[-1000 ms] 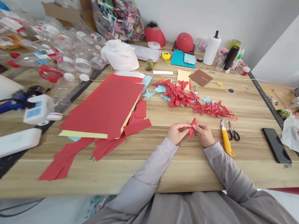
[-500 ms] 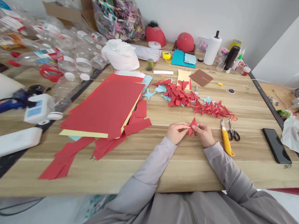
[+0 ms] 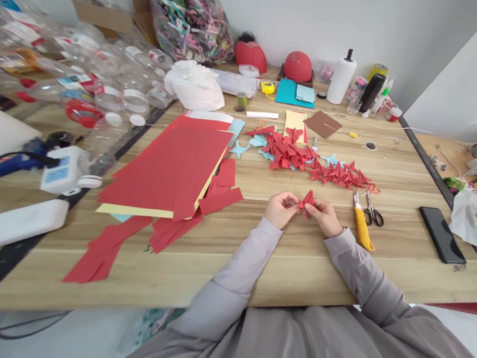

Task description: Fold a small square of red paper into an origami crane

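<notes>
Both my hands are raised over the wooden table, pinching a small folded piece of red paper (image 3: 306,200) between them. My left hand (image 3: 281,210) holds its left side, and my right hand (image 3: 324,216) grips its right side. Just right of my right hand lie a yellow utility knife (image 3: 362,228) and black-handled scissors (image 3: 372,213). Farther ahead are a cluster of red paper origami figures (image 3: 287,155) and a string of similar figures (image 3: 340,174). Light blue paper stars (image 3: 240,149) lie nearby. A stack of red paper sheets (image 3: 167,174) sits to the left, with red offcuts (image 3: 219,200) along its edge.
Clear plastic bottles (image 3: 100,85) crowd the back left, near a blue glue gun (image 3: 12,164). A paper towel roll (image 3: 340,80) stands at the back right. A black phone (image 3: 441,235) lies near the table's right edge, beside a crumpled tissue (image 3: 468,223).
The red paper has been refolded and now leans right instead of pointing upward. My fingers have curled closer around it. The view has shifted slightly.
</notes>
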The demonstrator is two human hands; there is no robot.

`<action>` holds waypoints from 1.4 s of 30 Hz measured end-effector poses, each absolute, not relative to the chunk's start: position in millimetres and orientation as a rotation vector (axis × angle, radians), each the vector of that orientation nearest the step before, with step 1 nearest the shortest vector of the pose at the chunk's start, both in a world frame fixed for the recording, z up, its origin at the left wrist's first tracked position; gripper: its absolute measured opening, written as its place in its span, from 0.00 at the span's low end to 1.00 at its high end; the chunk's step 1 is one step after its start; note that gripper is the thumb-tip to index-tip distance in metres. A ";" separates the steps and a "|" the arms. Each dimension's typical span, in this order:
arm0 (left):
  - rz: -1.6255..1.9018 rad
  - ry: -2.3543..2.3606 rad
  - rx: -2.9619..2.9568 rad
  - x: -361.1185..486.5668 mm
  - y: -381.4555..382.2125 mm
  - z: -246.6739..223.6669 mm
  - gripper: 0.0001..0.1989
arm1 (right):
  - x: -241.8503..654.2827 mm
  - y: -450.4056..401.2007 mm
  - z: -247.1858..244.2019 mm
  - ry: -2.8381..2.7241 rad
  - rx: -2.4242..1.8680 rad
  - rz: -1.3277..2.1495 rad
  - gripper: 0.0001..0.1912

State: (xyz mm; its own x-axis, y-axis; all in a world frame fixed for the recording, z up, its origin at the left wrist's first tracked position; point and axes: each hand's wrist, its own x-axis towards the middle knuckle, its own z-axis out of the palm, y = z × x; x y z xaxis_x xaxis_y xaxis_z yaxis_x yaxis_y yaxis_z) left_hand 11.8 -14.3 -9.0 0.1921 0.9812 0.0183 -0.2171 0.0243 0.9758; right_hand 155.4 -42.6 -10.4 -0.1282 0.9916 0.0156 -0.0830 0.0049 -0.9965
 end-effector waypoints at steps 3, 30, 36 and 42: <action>1.147 0.907 1.107 11.0 -14.0 -6.3 0.11 | 155.2 -43.0 -10.2 -1.267 -1.087 1.325 0.12; 1.003 0.831 0.985 8.6 -14.5 -1.4 0.17 | 154.6 -39.9 -12.0 -1.205 -1.191 1.241 0.13; 1.034 0.870 1.004 10.7 -13.8 -3.5 0.14 | 156.0 -40.8 -11.7 -1.167 -1.176 1.288 0.15; 1.053 0.898 0.995 10.5 -13.3 -4.2 0.14 | 156.5 -40.9 -11.8 -1.147 -1.155 1.319 0.13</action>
State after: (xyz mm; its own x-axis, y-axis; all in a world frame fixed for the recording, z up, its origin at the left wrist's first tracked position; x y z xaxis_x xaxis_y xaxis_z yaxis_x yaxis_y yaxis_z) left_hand 10.5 -13.3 -4.2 0.2528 0.9608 -0.1137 -0.2635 0.1815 0.9474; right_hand 156.5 -40.9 -11.8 -0.0443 0.9979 -0.0466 -0.0923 -0.0505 -0.9945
